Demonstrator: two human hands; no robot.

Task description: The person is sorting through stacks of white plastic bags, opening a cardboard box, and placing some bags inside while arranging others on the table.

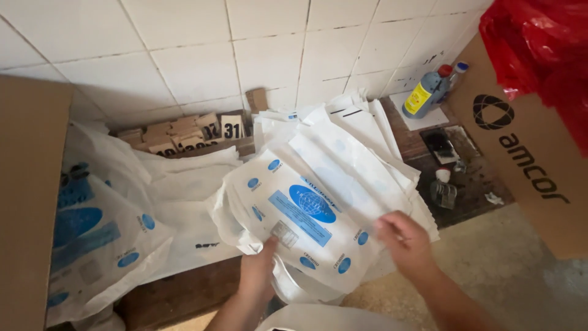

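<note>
White printed bag with blue round marks, lying on top of a pile of similar bags, between both hands. Looks thin, light and soft, probably a little slippery; best taken at the edges, because the middle would sag and fold. Left hand under the near edge, thumb pressing on top, so pinching the bag. Right hand at the right edge, fingers bent around it, holding the same bag; view there a bit blurred, so grip perhaps loose. Further left of the left hand, more flat white bags and a brown cardboard wall. Beyond the hands, small number tiles against the tiled wall. Right of the right hand, a cardboard box, red plastic and a blue bottle.
</note>
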